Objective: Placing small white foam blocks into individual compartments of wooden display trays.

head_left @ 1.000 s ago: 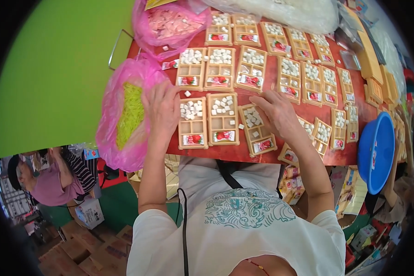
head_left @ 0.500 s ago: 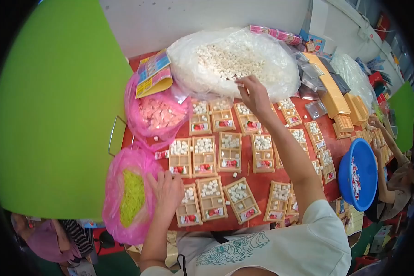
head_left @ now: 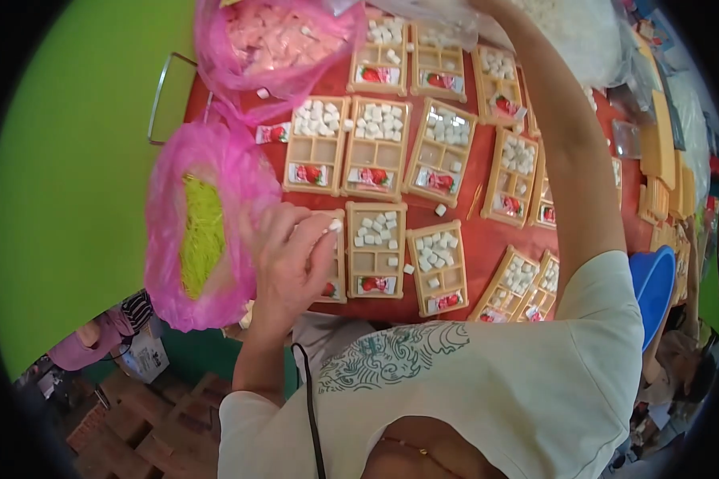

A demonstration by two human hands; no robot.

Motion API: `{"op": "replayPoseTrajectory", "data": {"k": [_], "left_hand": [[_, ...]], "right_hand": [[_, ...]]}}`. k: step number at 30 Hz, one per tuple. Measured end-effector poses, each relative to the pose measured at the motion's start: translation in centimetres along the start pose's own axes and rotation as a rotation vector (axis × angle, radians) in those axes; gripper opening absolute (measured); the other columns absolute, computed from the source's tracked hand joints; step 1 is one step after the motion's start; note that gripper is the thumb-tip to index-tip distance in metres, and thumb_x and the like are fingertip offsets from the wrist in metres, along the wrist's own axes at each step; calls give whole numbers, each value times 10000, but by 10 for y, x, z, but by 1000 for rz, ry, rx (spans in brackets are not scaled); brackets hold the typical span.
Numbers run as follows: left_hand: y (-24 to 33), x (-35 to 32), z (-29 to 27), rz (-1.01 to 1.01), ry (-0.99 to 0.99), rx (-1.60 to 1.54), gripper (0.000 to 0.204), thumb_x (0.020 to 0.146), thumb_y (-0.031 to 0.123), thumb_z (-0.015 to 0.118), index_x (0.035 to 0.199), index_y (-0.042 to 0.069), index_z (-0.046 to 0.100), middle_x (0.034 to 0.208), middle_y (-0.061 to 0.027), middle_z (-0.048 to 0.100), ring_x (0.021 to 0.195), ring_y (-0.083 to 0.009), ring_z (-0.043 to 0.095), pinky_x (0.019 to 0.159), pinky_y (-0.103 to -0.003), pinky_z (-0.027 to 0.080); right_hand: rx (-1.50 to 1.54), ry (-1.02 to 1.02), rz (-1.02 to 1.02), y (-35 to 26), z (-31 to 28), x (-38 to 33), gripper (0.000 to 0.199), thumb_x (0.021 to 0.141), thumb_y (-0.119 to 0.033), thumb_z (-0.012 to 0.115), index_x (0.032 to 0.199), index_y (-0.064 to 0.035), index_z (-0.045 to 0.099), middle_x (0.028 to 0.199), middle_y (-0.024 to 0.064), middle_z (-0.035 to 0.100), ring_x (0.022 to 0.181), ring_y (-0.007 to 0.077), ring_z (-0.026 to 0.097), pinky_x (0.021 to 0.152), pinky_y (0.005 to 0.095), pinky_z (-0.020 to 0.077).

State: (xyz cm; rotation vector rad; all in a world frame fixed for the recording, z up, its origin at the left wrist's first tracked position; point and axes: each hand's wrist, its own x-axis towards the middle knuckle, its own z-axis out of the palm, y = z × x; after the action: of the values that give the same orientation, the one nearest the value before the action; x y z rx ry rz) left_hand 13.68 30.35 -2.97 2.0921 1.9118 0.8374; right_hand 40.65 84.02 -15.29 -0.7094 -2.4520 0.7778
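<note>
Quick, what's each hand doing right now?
Left hand: fingers pinching a small white cube over a tray.
Right hand: reaching up, out of view; cannot tell.

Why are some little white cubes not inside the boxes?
A few white cubes lie loose on the red table between the tan trays, one beside a thin stick. They look spilled.

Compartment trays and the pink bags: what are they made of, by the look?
Trays: likely moulded plastic, tan and matte; thin uniform walls and identical shapes suggest it. Pink bags: thin plastic film, glossy and translucent; they crinkle, and the yellow-green contents show through. White pieces: opaque and matte, material unclear.
</note>
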Motion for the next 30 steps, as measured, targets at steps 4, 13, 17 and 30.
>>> {"op": "replayPoseTrajectory", "data": {"k": [4,13,17,30], "left_hand": [[20,6,40,133,-34,-107,165,763,87,724,921,103,678,868,-40,564,853,-233,569,1035,-545,255],[43,-16,69,161,-118,-112,241,823,176,680,1053,104,662,990,-68,564,989,-252,570,1073,-626,206],[22,-27,52,21,-7,-134,246,856,123,628,1096,90,672,1138,-100,601,1050,-269,569,1079,-555,225],[5,-49,61,-19,62,-122,265,888,131,608,1148,85,631,1224,-108,575,1130,-264,547,1077,-550,240]], "right_hand": [[-509,214,422,-27,24,-9,242,779,-107,550,905,-52,749,940,216,709,909,365,681,825,449,523],[205,693,475,-113,-40,-60,228,771,-103,641,946,18,721,740,116,676,608,213,607,558,327,487],[504,659,334,-193,-41,-110,231,801,-87,643,982,45,701,795,90,652,572,156,549,506,283,440],[102,-33,103,-395,161,-204,187,861,-47,671,1045,-18,682,1110,147,614,969,320,640,851,391,523]]}}
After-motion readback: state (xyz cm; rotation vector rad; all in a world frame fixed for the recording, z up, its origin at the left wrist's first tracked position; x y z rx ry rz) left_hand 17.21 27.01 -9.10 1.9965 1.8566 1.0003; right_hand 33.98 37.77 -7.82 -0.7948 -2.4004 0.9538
